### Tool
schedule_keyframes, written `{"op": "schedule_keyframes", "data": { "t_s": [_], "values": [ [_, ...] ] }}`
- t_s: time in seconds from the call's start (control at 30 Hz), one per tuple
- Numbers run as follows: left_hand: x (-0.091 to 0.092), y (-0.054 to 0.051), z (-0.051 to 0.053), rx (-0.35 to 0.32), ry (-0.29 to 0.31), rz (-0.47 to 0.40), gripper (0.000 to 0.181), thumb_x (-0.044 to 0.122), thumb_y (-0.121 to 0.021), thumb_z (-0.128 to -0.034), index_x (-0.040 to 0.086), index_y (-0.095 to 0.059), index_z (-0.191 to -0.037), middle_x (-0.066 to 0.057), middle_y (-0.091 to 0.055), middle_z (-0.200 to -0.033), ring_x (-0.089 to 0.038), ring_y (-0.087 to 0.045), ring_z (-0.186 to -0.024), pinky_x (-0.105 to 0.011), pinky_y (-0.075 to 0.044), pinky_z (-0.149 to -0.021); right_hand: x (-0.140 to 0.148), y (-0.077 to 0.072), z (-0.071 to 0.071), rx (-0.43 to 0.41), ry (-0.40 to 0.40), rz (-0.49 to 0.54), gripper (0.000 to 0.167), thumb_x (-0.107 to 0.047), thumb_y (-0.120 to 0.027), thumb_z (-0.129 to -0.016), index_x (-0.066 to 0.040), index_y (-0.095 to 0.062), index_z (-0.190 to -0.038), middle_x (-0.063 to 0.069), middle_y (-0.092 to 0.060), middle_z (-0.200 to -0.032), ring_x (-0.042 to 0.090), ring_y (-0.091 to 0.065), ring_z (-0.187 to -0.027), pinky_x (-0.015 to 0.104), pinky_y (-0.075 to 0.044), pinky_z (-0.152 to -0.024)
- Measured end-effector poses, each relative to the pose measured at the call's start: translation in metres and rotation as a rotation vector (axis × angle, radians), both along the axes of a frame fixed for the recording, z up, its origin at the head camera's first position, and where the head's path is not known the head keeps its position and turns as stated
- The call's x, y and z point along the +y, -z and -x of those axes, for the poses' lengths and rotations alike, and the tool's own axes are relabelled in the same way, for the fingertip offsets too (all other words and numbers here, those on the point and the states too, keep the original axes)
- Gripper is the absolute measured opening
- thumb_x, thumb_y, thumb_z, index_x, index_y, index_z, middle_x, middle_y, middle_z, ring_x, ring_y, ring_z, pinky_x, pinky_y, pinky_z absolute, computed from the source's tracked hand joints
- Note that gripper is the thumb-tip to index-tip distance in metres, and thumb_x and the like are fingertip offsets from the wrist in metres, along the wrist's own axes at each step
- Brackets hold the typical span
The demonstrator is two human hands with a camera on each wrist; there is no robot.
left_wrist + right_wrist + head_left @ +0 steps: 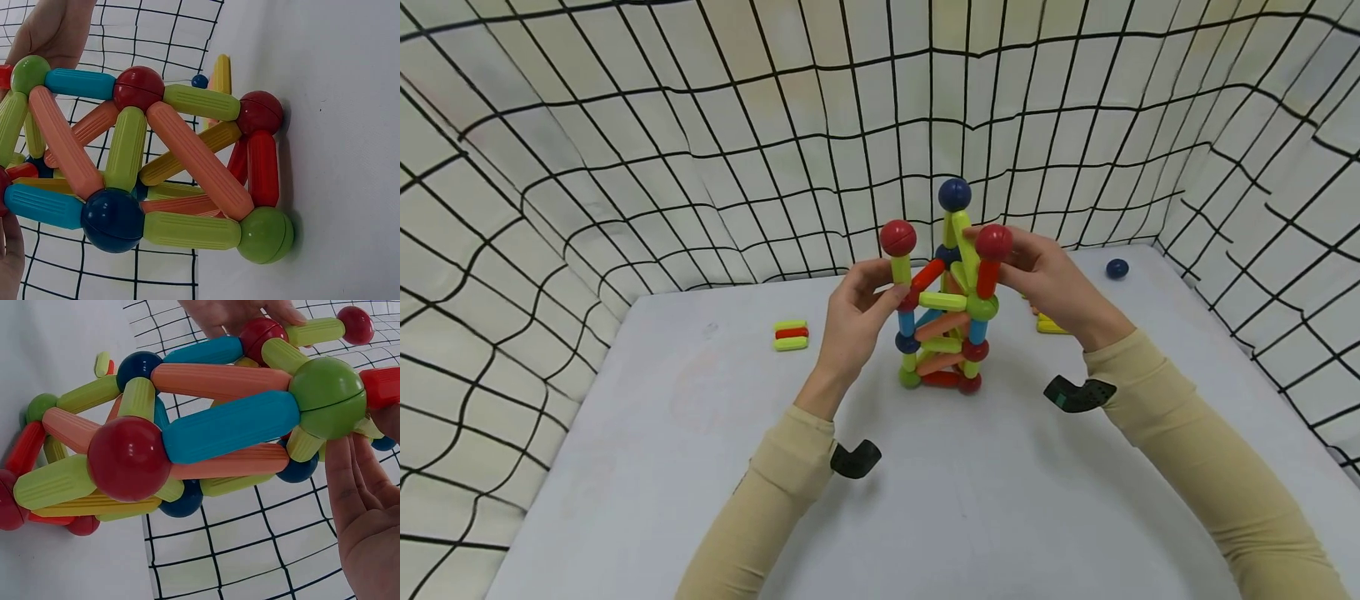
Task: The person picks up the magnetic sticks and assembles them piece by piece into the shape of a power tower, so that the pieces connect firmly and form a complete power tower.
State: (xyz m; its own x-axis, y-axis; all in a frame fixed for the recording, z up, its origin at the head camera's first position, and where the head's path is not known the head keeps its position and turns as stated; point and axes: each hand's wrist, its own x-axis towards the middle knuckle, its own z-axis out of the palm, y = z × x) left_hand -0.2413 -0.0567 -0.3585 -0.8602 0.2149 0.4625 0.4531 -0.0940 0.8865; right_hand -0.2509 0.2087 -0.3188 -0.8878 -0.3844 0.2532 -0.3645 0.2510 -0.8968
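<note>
A tall tower of coloured magnetic rods and balls stands upright on the table. My left hand pinches the lime rod at its upper left corner, just below a red ball. On the other side, my right hand holds the short red rod, which carries another red ball and joins a green ball. Its fingers pass behind that red ball, partly hidden. A dark blue ball tops the tower, with lime rods beneath it.
Lime and red rods lie side by side to the left. Yellow rods lie behind the right wrist, partly hidden. A loose dark blue ball sits near the right back corner. Black netting over white walls surrounds the white table.
</note>
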Motion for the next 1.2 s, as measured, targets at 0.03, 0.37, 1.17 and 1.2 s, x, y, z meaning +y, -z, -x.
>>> {"op": "schedule_keyframes", "data": {
  "t_s": [0.03,0.37,1.17,1.2],
  "values": [
    [0.0,0.0,0.0,0.002,-0.001,0.003,0.031,0.005,-0.061,-0.0959,-0.002,-0.053,-0.126,-0.013,-0.058,-0.119,-0.022,-0.057,-0.112,-0.035,-0.048,-0.099,0.001,0.0,0.0,0.001,-0.007,0.001,0.044,-0.021,-0.056,-0.1,-0.02,-0.05,-0.144,0.004,-0.052,-0.141,0.024,-0.05,-0.129,0.035,-0.044,-0.104],
    [-0.004,0.003,-0.003,-0.071,0.013,0.098,0.032,0.012,-0.061,-0.0971,0.004,-0.055,-0.127,-0.009,-0.058,-0.122,-0.02,-0.057,-0.115,-0.034,-0.048,-0.1,0.005,0.016,-0.019,0.045,0.038,0.031,0.038,-0.012,-0.054,-0.1,-0.005,-0.044,-0.136,0.013,-0.053,-0.127,0.026,-0.056,-0.108,0.026,-0.049,-0.091],
    [0.019,0.004,-0.022,0.164,0.149,0.224,0.033,0.003,-0.062,-0.0945,0.002,-0.06,-0.127,-0.01,-0.062,-0.125,-0.022,-0.058,-0.114,-0.038,-0.05,-0.096,-0.012,0.031,0.029,0.096,0.305,-0.102,0.04,-0.027,-0.061,-0.098,-0.008,-0.057,-0.133,0.01,-0.06,-0.128,0.025,-0.056,-0.12,0.044,-0.044,-0.104],
    [0.02,0.003,-0.022,0.177,0.139,0.239,0.032,0.005,-0.062,-0.0949,0.003,-0.061,-0.126,-0.009,-0.062,-0.125,-0.02,-0.058,-0.114,-0.038,-0.051,-0.095,-0.012,0.031,0.032,0.095,0.288,-0.103,0.039,-0.026,-0.06,-0.099,-0.008,-0.057,-0.133,0.011,-0.06,-0.129,0.026,-0.056,-0.12,0.045,-0.044,-0.104]
  ]
}}
